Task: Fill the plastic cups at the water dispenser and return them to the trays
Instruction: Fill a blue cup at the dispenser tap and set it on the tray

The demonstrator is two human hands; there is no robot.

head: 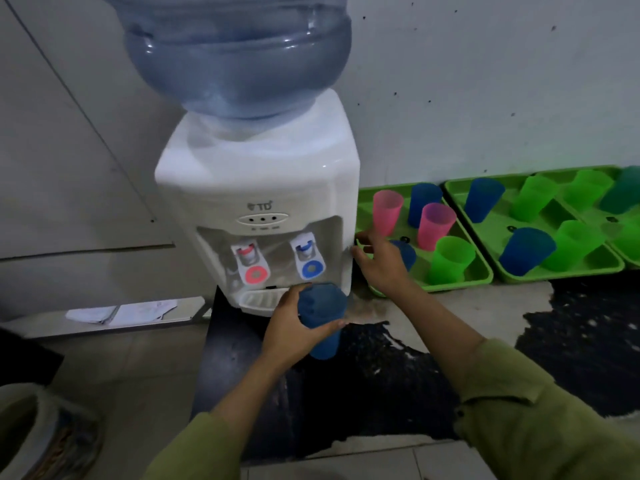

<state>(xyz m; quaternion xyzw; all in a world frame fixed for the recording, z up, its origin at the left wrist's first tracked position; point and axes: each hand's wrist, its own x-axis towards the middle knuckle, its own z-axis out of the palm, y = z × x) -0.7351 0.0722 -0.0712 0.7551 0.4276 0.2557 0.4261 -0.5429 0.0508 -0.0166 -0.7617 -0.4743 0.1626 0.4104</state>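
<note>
At the foot of the water dispenser (263,188), just in front of its drip tray (259,301), our left hand (294,327) grips a blue cup (323,306). The fingers wrap round its far side and the thumb lies across the near side. The cup is upright, mouth up, below and slightly right of the blue tap (310,258); the red tap (251,263) sits further left. We cannot tell whether the cup holds water.

Our right hand (381,265) reaches past the dispenser's right side, over the left end of the nearest green tray (481,275). A bit of green rim shows between its fingers, but we cannot tell whether it grips anything. A second blue cup (407,252) peeks out just behind that hand. Two pink cups (387,211) and a green cup (450,259) stand upright in the same tray. Beside it, a second tray (568,275) carries more blue and green cups.
</note>
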